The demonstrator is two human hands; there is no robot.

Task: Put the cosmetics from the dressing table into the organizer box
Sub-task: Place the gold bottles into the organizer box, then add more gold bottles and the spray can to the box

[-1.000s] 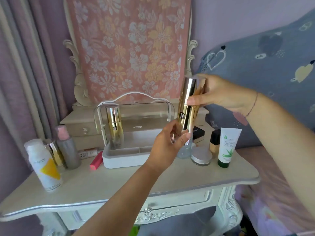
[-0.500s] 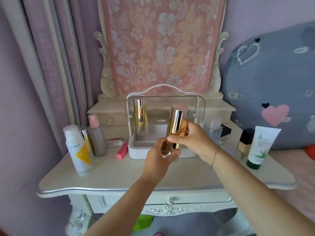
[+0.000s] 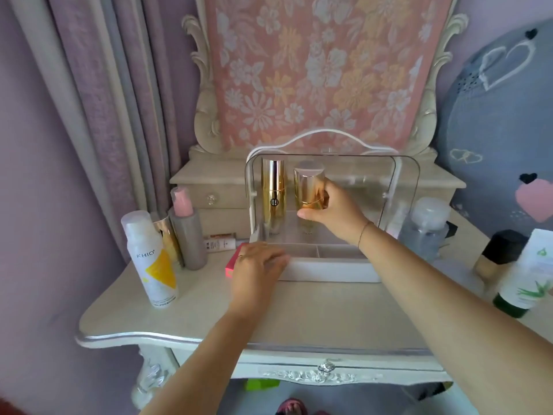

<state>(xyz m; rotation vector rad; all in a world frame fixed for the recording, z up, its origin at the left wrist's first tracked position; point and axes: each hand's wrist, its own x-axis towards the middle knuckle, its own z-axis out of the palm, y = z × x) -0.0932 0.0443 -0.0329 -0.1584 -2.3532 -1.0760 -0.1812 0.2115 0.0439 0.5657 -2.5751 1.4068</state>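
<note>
Your left hand (image 3: 258, 265), which was under the bottle a moment ago, is now lying flat and empty on the box (image 3: 329, 269) front-left corner. Your right hand (image 3: 335, 208) is gripping the gold bottle (image 3: 308, 187), now inside the box beside the first bottle (image 3: 273, 196); free room is lying to its right, under the clear lid (image 3: 374, 187).

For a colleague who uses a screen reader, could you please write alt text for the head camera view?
The right hand sets a gold bottle upright in the clear organizer box, beside another gold bottle; the left hand rests at the box's front left corner. More cosmetics stand on the dressing table at both sides.
</note>
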